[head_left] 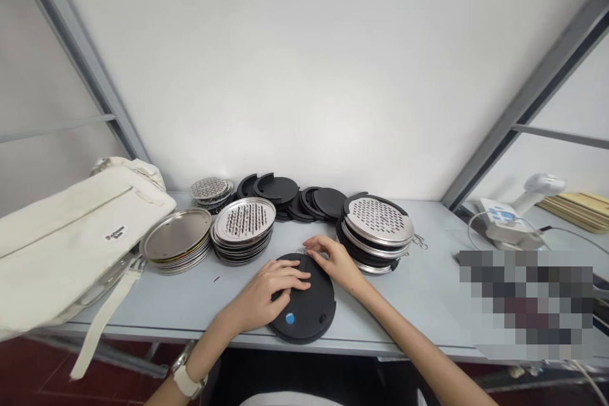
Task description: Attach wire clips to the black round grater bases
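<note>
A round black plastic disc point(304, 311) lies flat at the front edge of the table, with a blue dot sticker point(290, 318) and a small dark knob point(323, 318) on it. My left hand point(278, 288) rests on the disc's upper left, fingers stretched over its surface. At the disc's far edge, my right hand point(333, 260) has thumb and fingertips pinched on a thin metal wire clip point(301, 251), mostly hidden by the fingers. Just right of that hand stands a stack of metal grater discs in black holders point(378, 219), with wire loops point(420, 241) sticking out.
Behind the disc are stacked grater plates point(245, 222), plain metal discs point(176, 235), smaller perforated discs point(209, 189) and black plastic pieces point(280, 189). A cream bag point(85, 228) with a hanging strap lies left. At right are a white handheld device on a base point(507, 219) and cables.
</note>
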### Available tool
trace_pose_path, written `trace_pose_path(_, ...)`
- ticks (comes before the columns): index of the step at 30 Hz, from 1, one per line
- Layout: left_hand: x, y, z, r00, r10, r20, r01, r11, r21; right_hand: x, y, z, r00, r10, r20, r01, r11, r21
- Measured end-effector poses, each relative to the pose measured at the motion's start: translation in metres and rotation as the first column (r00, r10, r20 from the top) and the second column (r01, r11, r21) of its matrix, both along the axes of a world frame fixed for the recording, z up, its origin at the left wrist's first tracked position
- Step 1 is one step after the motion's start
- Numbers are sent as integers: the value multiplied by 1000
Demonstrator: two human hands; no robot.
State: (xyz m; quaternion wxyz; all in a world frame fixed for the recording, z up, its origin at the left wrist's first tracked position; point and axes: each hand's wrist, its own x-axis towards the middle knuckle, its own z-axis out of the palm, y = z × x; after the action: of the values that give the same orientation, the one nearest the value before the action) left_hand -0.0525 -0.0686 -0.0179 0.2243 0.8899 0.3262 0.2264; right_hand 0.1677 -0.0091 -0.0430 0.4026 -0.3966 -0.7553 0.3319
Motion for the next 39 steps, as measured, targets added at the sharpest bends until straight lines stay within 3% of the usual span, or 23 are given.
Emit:
trace_pose_path(8,-2,0,4,1000,-4,-27,5,1000,19,2,-2,2,993,1,122,-5,1000,30)
trace_pose_path(13,13,-21,10,986,28,-164,-6,991,137,4,-1,4,985,17,172,-19,1000,11)
trace_pose_path(17,35,-39,0,964,162,-212,-118,971,207,4,-2,8,978,39,204,-46,999,27)
trace_pose_path(21,42,-37,-10,960,179,-214,-120,957,265,4,-1,5,987,21,159,-28,999,44)
trace_pose_path(26,25,-21,-5,983,78,-169,-44,980,196,4,2,0,993,-23,116,17,999,49)
trace_pose_path(31,1,-7,8,992,-45,-121,53,996,69,6,3,5,994,-90,54,86,994,71)
trace_pose_path(39,-4,-4,6,994,-13,-105,21,997,70,1,-3,10,997,-81,4,80,985,156)
